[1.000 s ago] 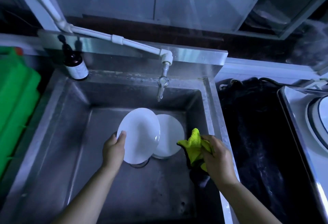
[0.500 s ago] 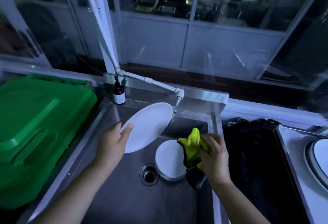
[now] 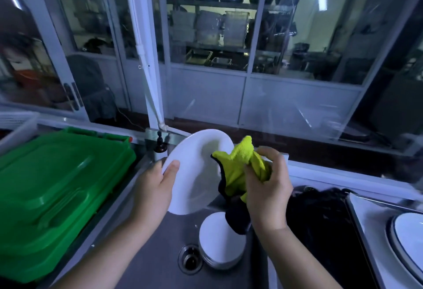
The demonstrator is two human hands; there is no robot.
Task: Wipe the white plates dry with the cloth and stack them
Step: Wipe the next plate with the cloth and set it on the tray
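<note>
My left hand (image 3: 155,188) grips a white plate (image 3: 194,169) by its left rim and holds it tilted above the steel sink (image 3: 160,254). My right hand (image 3: 267,185) clutches a bunched yellow-green cloth (image 3: 238,165) with a dark backing, and the cloth lies against the plate's right side. Below, a stack of white plates (image 3: 219,245) rests on the sink floor beside the drain (image 3: 190,259); the hanging cloth hides its upper edge.
A green plastic crate (image 3: 52,197) fills the counter on the left. A dark bottle (image 3: 160,145) stands behind the plate. On the right lie a black cloth or bag (image 3: 320,231) and a tray with a blue-rimmed white dish (image 3: 409,240). Glass partitions stand behind the sink.
My left hand lifted the plate up out of the sink and toward me. My right hand brought the cloth onto the plate's right side. The camera tilted upward.
</note>
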